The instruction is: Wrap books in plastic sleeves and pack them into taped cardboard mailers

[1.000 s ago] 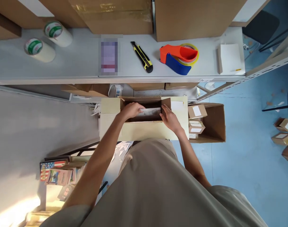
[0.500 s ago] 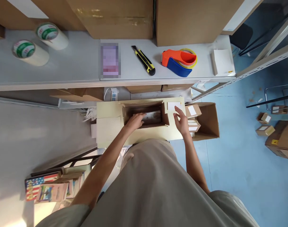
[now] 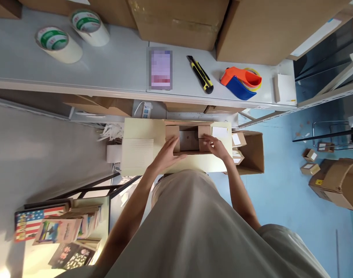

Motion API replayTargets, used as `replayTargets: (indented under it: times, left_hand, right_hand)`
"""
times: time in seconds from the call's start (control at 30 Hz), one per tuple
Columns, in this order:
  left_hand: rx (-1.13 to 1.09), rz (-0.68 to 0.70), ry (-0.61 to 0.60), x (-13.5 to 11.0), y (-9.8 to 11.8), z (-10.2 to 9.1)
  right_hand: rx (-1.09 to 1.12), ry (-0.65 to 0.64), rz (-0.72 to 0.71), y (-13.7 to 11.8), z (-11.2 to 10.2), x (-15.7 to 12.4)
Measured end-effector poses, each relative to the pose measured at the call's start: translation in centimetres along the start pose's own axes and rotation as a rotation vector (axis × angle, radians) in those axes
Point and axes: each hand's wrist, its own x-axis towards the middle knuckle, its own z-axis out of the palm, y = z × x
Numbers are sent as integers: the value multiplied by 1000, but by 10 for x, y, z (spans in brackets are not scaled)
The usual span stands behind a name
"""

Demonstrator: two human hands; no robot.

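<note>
So you've got a pale yellow worktop (image 3: 199,164) right up against your front, with grey shelving behind it and a blue floor (image 3: 280,200) off to the right. Your grey shirt (image 3: 190,224) fills the bottom of the view.

The cardboard box (image 3: 189,152) sits on the worktop a bit right of the middle, its end flaps lying inward over the left and right ends, a gap between them showing the brown inside. Your left hand (image 3: 167,154) is at the near left corner, fingers on the left flap (image 3: 172,132), thumb stretched along the near edge; that grip is spread wide, not clamped on anything. Your right hand (image 3: 218,148) is at the other end, fingers loosely bent over the right flap (image 3: 204,131). Can't tell if that grip is actually pinching the cardboard.

Lined paper (image 3: 138,152) lies left of the box, a white card (image 3: 219,132) just to its right. Past the right edge of the worktop there's a bigger carton (image 3: 255,152) with small boxes (image 3: 238,139) in it.

Farther up, the shelf (image 3: 118,73) carries two tape rolls (image 3: 68,52), a yellow-black knife (image 3: 200,74), an orange-blue tape dispenser (image 3: 240,85) and white cards (image 3: 285,88), with big cartons (image 3: 182,23) behind them.
</note>
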Motion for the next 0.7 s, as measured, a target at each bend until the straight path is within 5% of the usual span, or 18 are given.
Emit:
replayTargets:
  times: [0.17, 0.37, 0.53, 0.7]
  left_hand:
    - [-11, -108, -3, 8, -12, -4]
    - [28, -158, 391, 46, -26, -21]
    - [137, 38, 325, 55, -36, -39]
    - [74, -81, 322, 40, -36, -35]
  right_hand:
    - [-57, -152, 37, 2, -20, -8]
    - [-224, 260, 200, 14, -11, 14]
    - [-241, 351, 94, 14, -4, 22]
    - [-125, 309, 31, 20, -11, 14]
